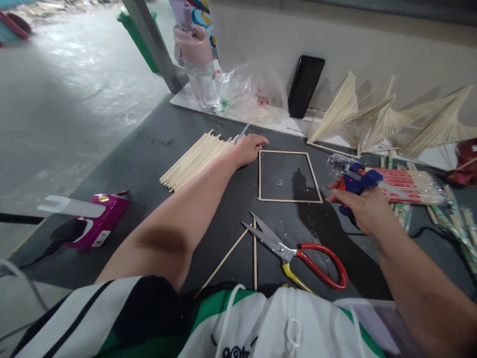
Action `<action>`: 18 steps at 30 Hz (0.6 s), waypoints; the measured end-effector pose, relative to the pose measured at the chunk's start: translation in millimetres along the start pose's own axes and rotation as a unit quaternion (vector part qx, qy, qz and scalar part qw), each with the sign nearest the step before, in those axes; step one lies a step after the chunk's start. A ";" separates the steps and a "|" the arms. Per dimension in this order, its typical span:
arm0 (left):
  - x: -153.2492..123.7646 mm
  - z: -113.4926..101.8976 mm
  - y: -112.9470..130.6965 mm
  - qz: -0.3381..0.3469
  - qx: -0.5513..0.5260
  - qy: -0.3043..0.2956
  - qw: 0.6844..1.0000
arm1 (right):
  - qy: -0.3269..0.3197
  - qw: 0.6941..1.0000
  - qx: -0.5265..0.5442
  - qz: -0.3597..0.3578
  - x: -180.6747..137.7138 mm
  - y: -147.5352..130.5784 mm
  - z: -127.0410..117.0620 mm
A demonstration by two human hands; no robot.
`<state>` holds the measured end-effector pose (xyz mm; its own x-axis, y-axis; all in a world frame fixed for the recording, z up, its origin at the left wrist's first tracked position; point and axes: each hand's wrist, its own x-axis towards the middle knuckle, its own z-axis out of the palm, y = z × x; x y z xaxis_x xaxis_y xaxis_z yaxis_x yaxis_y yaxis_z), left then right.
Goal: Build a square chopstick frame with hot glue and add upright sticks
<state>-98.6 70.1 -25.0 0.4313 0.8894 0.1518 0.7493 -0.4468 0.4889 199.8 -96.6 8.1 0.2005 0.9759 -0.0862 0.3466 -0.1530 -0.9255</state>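
Note:
A square frame of thin wooden sticks (289,201) lies flat on the dark table. By its far left corner is my left hand (249,149), palm down, with fingers stretched to the right and holding nothing I can see. A pile of loose wooden sticks (197,161) lies beside that hand and forearm, and a thin translucent strip (244,131) shows just behind it. My right hand (367,209) is wrapped round a blue hot glue gun (357,183), right of the frame. Scissors (285,252) with red and yellow handles lie spread in front.
Two single sticks (255,258) lie near the scissors. A magenta power adapter (99,219) sits at the left. Along the back stand a water bottle (201,74), a plastic bag (253,92), a phone (306,85) and fanned stick structures (337,109). Packaged sticks (413,185) lie right.

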 end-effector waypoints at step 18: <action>3.6 1.9 -5.5 -0.030 -0.057 0.073 0.995 | -0.123 0.991 -0.044 -0.009 32.8 -46.5 57.0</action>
<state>-100.2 75.5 -28.8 0.3043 0.9221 0.2392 0.7062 -0.3869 0.5930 138.1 -48.6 27.3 -0.0328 0.9854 -0.1671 0.4296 -0.1370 -0.8926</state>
